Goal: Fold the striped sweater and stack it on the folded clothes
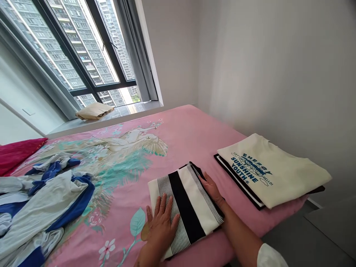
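Well, closest to us were our own two hands. Our left hand (161, 231) lay flat on a folded striped cloth (186, 211), with the fingers spread wide. Our right hand (213, 189) lay at the far edge of the same cloth, and a white sleeve (269, 257) showed on that arm. The hands were apart, with the cloth between them. Both were open and pressed down, and neither one was clamped on it. The cloth had wide black and white bands and thin lines, and it sat on a pink bed sheet (194, 126) printed with a big white bird, green leaves and small flowers. Just beside it, on the right, lay a folded cream T-shirt (274, 170) with blue words on it, like "SUNSHINE YOUTH". It sat on top of a folded dark cloth (222, 162) with a white edge. On the left side of the bed was a messy heap of blue and white clothes (41, 207), and past that lay a red cloth (16, 154). Farther off, a tan cloth (94, 111) sat on the window sill (125, 113). Behind it, a big window (83, 48) showed tall gray apartment blocks. A plain white wall (278, 74) ran along the right.
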`<state>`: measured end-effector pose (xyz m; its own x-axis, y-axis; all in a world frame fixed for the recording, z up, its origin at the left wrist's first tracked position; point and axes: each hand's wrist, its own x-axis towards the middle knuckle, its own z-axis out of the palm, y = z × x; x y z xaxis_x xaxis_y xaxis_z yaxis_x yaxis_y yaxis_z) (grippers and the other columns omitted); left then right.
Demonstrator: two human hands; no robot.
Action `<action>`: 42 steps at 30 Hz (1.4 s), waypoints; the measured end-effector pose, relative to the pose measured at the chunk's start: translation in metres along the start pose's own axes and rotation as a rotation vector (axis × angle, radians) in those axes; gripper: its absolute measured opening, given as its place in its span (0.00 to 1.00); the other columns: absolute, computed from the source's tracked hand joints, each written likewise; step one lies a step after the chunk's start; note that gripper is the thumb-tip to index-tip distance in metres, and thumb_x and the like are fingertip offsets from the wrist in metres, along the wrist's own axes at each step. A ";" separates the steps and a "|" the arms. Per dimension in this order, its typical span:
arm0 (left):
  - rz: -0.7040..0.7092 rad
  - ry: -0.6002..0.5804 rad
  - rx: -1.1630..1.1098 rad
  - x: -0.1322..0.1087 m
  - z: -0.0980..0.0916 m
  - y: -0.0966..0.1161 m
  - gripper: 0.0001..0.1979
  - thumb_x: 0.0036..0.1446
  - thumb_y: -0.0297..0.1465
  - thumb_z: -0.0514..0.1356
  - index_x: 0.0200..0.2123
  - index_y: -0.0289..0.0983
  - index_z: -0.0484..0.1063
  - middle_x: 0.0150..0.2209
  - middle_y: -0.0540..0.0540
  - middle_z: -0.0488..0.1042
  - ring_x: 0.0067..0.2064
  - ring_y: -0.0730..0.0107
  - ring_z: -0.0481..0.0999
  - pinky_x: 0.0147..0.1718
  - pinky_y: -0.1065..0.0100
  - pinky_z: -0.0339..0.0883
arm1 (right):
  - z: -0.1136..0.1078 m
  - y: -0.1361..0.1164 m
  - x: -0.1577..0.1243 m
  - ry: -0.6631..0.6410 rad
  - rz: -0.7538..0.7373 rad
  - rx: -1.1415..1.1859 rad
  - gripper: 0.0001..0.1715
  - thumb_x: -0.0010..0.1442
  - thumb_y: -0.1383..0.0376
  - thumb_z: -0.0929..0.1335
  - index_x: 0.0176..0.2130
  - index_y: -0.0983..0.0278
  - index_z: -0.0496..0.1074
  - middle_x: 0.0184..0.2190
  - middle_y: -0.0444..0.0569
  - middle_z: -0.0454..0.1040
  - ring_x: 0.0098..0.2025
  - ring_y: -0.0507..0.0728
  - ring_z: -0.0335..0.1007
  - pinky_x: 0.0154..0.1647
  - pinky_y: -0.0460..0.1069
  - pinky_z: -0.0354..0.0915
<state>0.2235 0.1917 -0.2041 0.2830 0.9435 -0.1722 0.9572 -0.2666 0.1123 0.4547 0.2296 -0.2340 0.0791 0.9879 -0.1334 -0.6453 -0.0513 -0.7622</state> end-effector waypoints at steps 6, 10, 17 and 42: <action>0.018 0.086 -0.015 0.019 -0.020 0.000 0.30 0.61 0.45 0.44 0.63 0.41 0.54 0.68 0.45 0.43 0.69 0.57 0.38 0.62 0.40 0.26 | -0.004 -0.034 0.014 -0.192 0.165 -0.057 0.34 0.60 0.49 0.61 0.60 0.61 0.57 0.56 0.53 0.68 0.58 0.60 0.63 0.59 0.60 0.60; -0.059 0.125 0.007 0.043 -0.026 -0.010 0.32 0.60 0.46 0.45 0.63 0.37 0.54 0.68 0.40 0.45 0.69 0.52 0.39 0.61 0.38 0.28 | 0.016 -0.036 0.017 0.050 -0.122 -0.556 0.37 0.58 0.50 0.64 0.62 0.57 0.53 0.64 0.51 0.55 0.65 0.58 0.49 0.65 0.59 0.49; -0.029 0.115 0.012 0.060 -0.007 -0.024 0.32 0.60 0.48 0.43 0.64 0.42 0.52 0.68 0.43 0.44 0.69 0.54 0.38 0.61 0.39 0.25 | 0.059 0.016 -0.004 -0.184 -0.380 -1.763 0.34 0.63 0.48 0.56 0.64 0.57 0.54 0.67 0.51 0.46 0.69 0.62 0.31 0.65 0.66 0.25; -0.142 0.403 -0.190 -0.090 0.049 -0.006 0.27 0.52 0.27 0.52 0.57 0.37 0.63 0.62 0.41 0.61 0.63 0.55 0.57 0.63 0.47 0.45 | 0.036 0.048 0.006 -0.153 -0.135 -1.974 0.43 0.61 0.41 0.52 0.67 0.59 0.44 0.69 0.53 0.36 0.69 0.62 0.21 0.61 0.68 0.16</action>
<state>0.1950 0.0984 -0.2370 0.0686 0.9793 0.1905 0.9462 -0.1244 0.2987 0.3975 0.2381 -0.2485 -0.0772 0.9951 -0.0611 0.9538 0.0559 -0.2951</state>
